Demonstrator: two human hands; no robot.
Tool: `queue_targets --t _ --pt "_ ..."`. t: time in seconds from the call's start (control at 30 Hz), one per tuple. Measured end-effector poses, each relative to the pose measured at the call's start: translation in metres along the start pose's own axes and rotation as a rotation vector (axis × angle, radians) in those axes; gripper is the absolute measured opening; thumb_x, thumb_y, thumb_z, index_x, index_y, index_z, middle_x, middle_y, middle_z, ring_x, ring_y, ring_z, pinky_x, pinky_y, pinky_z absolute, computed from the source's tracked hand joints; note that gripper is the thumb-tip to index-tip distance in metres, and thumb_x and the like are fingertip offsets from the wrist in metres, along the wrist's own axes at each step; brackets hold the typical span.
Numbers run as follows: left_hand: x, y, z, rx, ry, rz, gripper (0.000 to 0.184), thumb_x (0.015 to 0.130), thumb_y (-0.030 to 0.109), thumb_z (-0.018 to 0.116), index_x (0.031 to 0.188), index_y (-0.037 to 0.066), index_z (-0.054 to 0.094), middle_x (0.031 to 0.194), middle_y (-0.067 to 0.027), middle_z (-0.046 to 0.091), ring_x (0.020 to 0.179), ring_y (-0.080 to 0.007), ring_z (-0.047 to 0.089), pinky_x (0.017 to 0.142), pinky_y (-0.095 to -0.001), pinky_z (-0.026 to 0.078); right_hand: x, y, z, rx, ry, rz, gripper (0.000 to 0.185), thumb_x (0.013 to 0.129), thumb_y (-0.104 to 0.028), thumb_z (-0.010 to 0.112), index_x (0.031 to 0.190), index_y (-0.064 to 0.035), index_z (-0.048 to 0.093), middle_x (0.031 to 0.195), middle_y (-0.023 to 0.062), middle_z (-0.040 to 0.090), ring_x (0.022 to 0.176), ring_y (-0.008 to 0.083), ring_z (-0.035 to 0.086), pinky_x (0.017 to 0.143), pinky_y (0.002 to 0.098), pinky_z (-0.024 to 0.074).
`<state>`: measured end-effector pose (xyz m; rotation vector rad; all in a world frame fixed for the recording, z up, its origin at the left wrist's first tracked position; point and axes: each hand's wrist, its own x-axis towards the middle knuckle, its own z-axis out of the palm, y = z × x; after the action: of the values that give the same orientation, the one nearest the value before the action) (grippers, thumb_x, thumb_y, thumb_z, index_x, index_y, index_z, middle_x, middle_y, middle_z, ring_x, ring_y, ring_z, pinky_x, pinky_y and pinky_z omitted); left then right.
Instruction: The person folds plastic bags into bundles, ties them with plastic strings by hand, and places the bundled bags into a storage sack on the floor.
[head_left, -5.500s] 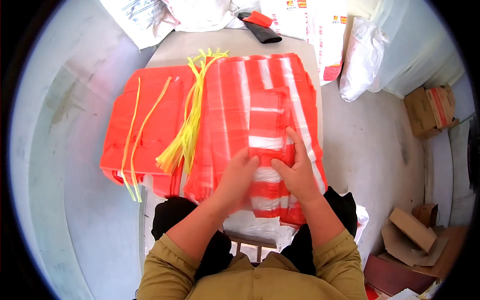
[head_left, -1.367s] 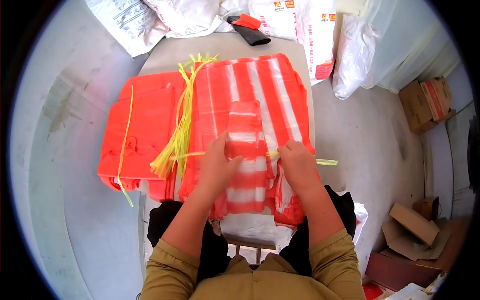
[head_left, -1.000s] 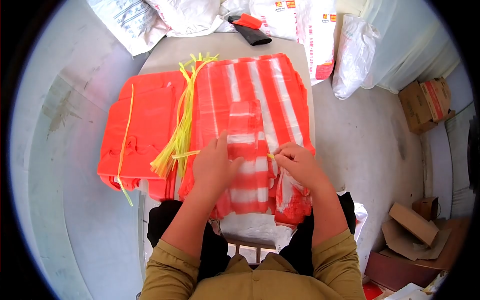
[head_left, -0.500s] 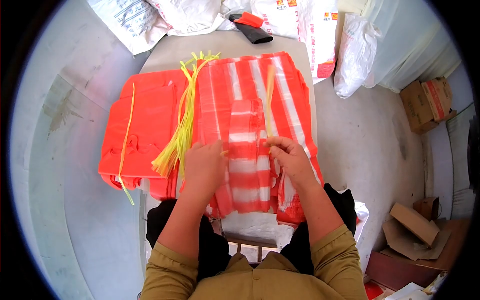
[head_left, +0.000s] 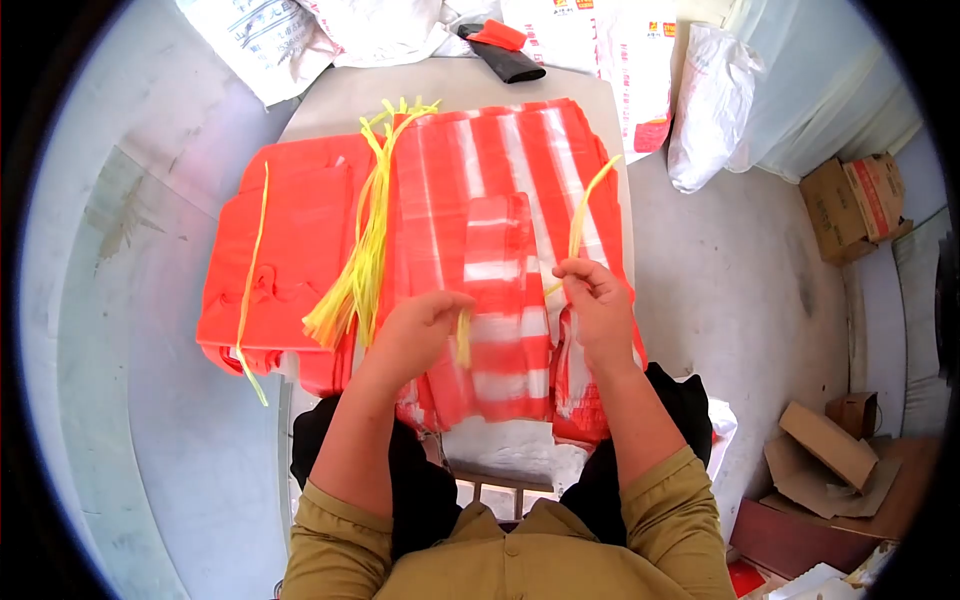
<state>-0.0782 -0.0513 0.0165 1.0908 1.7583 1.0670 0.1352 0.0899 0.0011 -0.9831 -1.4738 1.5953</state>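
A folded bundle of red-and-white striped plastic bags lies on a larger stack of striped plastic bags. My right hand, right of the bundle, pinches a yellow plastic strip whose free end sticks up past the fingers. On the bundle's left side, my left hand has its fingers closed on a short yellow end that hangs down, slightly blurred. A yellow piece also shows between the bundle and my right hand; whether it runs underneath is hidden. A bunch of yellow strips lies left of the striped stack.
Red plastic bags are stacked on the left, with a single yellow strip across them. White printed sacks and a dark roll sit at the table's far edge. Cardboard boxes stand on the floor at right.
My hands have moved apart, the right one rightward and slightly up. The strip's upper end has swung right, and a yellow end now hangs from my left hand.
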Motion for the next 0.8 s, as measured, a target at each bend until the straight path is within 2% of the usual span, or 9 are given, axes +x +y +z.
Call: queue_targets --t 0.07,0.17,0.27,0.33,0.47,0.57,0.63,0.73,0.8 --pt "-0.001 0.006 0.001 0.045 0.001 0.000 0.022 0.100 0.005 0.060 0.116 -0.004 0.070 0.099 -0.0092 0.074 0.094 -0.0149 0.069 0.085 -0.0282 0.054 -0.004 -0.005 0.009 -0.202 -0.034 -0.045 0.016 0.099 -0.004 0.060 0.111 -0.0024 0.070 0.109 0.0049 0.070 0.104 0.0145 0.063 0.090 0.0294 0.0499" --pt "-0.003 0.020 0.006 0.108 0.020 -0.029 0.018 0.098 0.004 0.063 0.112 -0.003 0.072 0.107 -0.0088 0.073 0.095 -0.0148 0.068 0.086 -0.0278 0.053 -0.009 -0.011 0.018 -0.531 -0.177 -0.459 0.019 0.093 -0.001 0.063 0.110 -0.0027 0.069 0.107 0.0092 0.070 0.105 0.0244 0.063 0.091 0.0352 0.0503" --pt "0.003 0.016 0.016 0.107 0.088 0.125 0.014 0.096 0.004 0.067 0.107 -0.003 0.073 0.114 -0.0078 0.070 0.098 -0.0143 0.066 0.089 -0.0275 0.051 -0.009 -0.006 0.027 -0.549 -0.268 -0.598 0.019 0.086 -0.002 0.067 0.105 -0.0038 0.070 0.101 0.0156 0.067 0.095 0.0360 0.061 0.085 0.0470 0.0495" --pt "0.010 0.004 0.025 0.014 0.145 0.309 0.013 0.095 0.004 0.068 0.105 -0.002 0.072 0.117 -0.0074 0.069 0.101 -0.0134 0.065 0.091 -0.0270 0.050 -0.007 -0.003 0.029 -0.583 -0.275 -0.644 0.018 0.085 -0.001 0.068 0.102 -0.0041 0.069 0.098 0.0154 0.067 0.095 0.0364 0.061 0.085 0.0467 0.0495" --pt "0.014 0.005 0.033 -0.294 0.054 0.213 0.012 0.098 0.006 0.066 0.106 0.000 0.073 0.111 -0.0039 0.070 0.101 -0.0112 0.064 0.091 -0.0263 0.049 -0.008 -0.008 0.034 -0.556 -0.231 -0.657 0.015 0.083 0.000 0.069 0.098 -0.0042 0.069 0.093 0.0145 0.067 0.092 0.0360 0.062 0.083 0.0458 0.0499" --pt "0.013 0.007 0.036 -0.476 0.026 0.072 0.014 0.100 0.009 0.066 0.109 0.001 0.073 0.108 -0.0016 0.072 0.099 -0.0101 0.064 0.089 -0.0259 0.049 -0.007 -0.003 0.029 -0.602 -0.276 -0.565 0.012 0.087 -0.002 0.068 0.099 -0.0047 0.070 0.101 0.0103 0.071 0.103 0.0325 0.063 0.092 0.0427 0.0499" --pt "0.012 0.010 0.036 -0.559 0.040 0.018 0.015 0.101 0.010 0.066 0.111 0.002 0.073 0.104 0.0000 0.072 0.096 -0.0100 0.064 0.088 -0.0260 0.050 -0.006 -0.004 0.029 -0.648 -0.272 -0.690 0.015 0.084 -0.002 0.069 0.099 -0.0047 0.069 0.095 0.0126 0.069 0.095 0.0326 0.063 0.084 0.0432 0.0505" --pt "0.014 0.008 0.038 -0.497 0.124 -0.014 0.018 0.099 0.013 0.068 0.111 0.001 0.074 0.100 -0.0006 0.073 0.092 -0.0075 0.064 0.083 -0.0265 0.051 -0.006 -0.005 0.031 -0.786 -0.247 -0.847 0.019 0.081 -0.004 0.069 0.101 -0.0050 0.069 0.094 0.0124 0.067 0.091 0.0315 0.064 0.080 0.0437 0.0508" --pt "0.012 0.016 0.039 -0.199 0.173 0.018 0.017 0.097 0.013 0.068 0.108 0.002 0.075 0.096 -0.0058 0.075 0.091 -0.0139 0.067 0.081 -0.0295 0.052 -0.008 -0.006 0.031 -0.863 -0.215 -0.927 0.022 0.080 -0.005 0.068 0.102 -0.0053 0.068 0.095 0.0111 0.067 0.091 0.0308 0.064 0.079 0.0437 0.0508"
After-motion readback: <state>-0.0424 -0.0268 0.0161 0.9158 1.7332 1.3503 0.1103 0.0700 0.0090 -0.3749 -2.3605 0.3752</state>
